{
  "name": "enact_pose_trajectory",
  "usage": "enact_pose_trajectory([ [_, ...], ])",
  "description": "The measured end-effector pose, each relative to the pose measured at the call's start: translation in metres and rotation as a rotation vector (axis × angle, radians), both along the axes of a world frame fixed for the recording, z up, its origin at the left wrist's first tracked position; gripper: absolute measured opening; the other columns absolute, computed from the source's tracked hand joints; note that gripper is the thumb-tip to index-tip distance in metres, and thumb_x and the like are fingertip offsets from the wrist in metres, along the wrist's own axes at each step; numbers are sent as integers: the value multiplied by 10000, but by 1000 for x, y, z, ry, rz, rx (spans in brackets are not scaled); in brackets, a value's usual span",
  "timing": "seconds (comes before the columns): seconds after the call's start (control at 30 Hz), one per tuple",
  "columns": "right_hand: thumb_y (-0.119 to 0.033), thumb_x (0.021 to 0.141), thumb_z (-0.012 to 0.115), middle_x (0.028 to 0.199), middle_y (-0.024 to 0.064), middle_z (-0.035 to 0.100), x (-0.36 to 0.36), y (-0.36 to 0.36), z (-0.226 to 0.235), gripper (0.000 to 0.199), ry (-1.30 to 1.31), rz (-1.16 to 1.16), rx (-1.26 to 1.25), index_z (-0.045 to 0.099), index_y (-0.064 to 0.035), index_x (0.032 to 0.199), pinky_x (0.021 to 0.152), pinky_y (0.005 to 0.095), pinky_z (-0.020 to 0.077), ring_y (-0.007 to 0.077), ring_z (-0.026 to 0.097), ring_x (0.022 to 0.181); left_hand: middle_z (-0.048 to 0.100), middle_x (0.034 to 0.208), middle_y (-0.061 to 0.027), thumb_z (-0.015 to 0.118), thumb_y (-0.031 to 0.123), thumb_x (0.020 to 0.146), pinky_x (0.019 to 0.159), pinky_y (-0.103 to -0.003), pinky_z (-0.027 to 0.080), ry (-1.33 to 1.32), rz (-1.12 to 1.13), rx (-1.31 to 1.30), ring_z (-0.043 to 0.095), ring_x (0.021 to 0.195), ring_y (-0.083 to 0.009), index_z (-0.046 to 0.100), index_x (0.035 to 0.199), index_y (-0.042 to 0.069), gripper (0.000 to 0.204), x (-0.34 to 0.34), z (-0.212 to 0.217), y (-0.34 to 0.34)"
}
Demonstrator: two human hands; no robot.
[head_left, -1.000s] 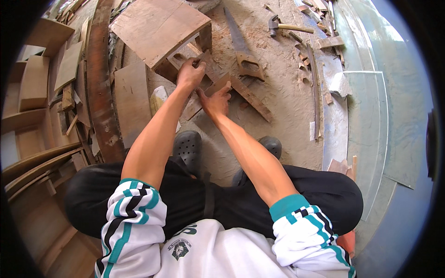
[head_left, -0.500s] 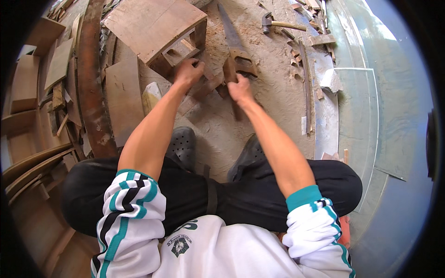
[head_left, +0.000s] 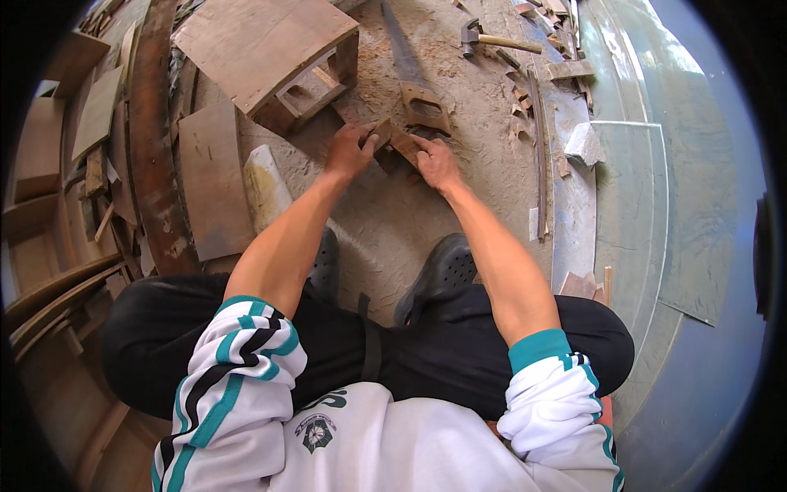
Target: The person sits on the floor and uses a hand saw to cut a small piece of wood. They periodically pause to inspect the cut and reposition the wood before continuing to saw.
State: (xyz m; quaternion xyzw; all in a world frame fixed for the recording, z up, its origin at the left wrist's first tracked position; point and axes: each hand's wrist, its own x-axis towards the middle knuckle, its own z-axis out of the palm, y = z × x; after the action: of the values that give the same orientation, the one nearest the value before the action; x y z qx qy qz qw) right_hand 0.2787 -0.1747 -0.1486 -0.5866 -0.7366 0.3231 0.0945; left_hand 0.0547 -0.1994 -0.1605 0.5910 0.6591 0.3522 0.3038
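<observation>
My left hand (head_left: 348,152) is closed on a small wooden block (head_left: 382,131), whose end sticks out past the fingers. Close by on the right, my right hand (head_left: 438,164) grips a reddish-brown wood strip (head_left: 404,146). The two pieces meet at an angle between my hands; whether they are joined cannot be made out. Just beyond lies a handsaw (head_left: 424,107), its wooden handle toward me. A box-like wooden frame with a flat panel top (head_left: 266,49) stands ahead of my left hand. Shadow hides the ground under the pieces.
A hammer (head_left: 498,39) lies at the far right, near several wood scraps (head_left: 520,102) and a white stone-like chunk (head_left: 584,144). Glass sheets (head_left: 631,205) extend along the right. Boards (head_left: 215,180) and a long rusty-brown beam (head_left: 156,148) line the left. My dark clogs (head_left: 443,271) are below.
My left hand has moved right, away from the wooden frame, and now holds a small block against the strip. My right hand has shifted slightly right and down, tilting the strip.
</observation>
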Motion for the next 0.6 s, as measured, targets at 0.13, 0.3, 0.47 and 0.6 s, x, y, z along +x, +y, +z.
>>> enact_pose_trajectory([
  [0.13, -264, 944, 459, 1230, 161, 625, -11, -8, 9, 490, -212, -14, 98, 598, -172, 1405, 1010, 471, 461, 354, 590, 1164, 621, 1069, -175, 697, 279, 914, 944, -452, 479, 120, 34, 59, 585, 1089, -367, 742, 1163, 82, 321, -3, -12, 2],
  [0.3, -338, 947, 537, 1272, 144, 610, 1, -14, 0, 496, -210, -104, 120, 586, -120, 1390, 1015, 493, 449, 341, 563, 1208, 601, 1136, -159, 774, 351, 837, 967, -462, 475, 259, -83, 50, 565, 1131, -368, 684, 1239, 87, 489, 3, -1, -2],
  [0.47, -382, 854, 723, 1253, 148, 591, 5, -16, 19, 581, -154, 50, 182, 593, -64, 1322, 987, 476, 480, 343, 564, 1200, 596, 1143, -171, 819, 285, 766, 970, -448, 478, 353, -140, 55, 572, 1125, -378, 626, 1252, 50, 573, -7, -2, -8],
  [0.6, -317, 823, 769, 1255, 139, 569, 10, -19, 19, 596, -254, 103, 148, 576, -62, 1325, 986, 465, 500, 339, 555, 1214, 596, 1154, -165, 811, 263, 761, 982, -448, 478, 330, -157, 25, 562, 1151, -369, 632, 1235, 49, 551, -4, 4, -8],
])
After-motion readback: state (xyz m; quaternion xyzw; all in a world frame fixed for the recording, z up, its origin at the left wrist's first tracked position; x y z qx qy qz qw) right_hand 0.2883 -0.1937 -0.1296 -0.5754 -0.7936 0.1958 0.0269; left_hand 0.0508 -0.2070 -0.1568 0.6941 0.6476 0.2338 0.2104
